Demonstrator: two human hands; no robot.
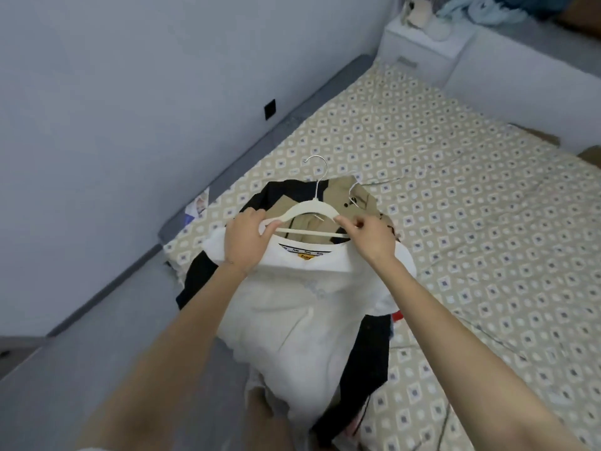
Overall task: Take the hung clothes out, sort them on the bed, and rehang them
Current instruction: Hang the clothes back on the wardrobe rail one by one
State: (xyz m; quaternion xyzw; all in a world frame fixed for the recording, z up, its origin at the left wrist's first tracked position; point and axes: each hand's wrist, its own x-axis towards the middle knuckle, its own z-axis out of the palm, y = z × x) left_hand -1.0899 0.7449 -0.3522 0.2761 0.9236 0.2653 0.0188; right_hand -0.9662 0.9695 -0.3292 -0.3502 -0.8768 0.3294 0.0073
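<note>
A white T-shirt [292, 307] lies on top of a pile of clothes at the near corner of the bed [471, 190]. A cream hanger [305, 208] with a metal hook sits at its collar. My left hand [248, 239] grips the hanger's left shoulder together with the shirt fabric. My right hand [367, 237] pinches the hanger's right end. Under the shirt lie a beige garment [344, 193] with a second hanger hook and a black garment [367, 369].
The patterned bedsheet stretches away to the right and back. A grey bed frame edge [260, 138] runs along the white wall on the left. A white nightstand [426, 40] with small items stands at the back. Grey floor lies at the lower left.
</note>
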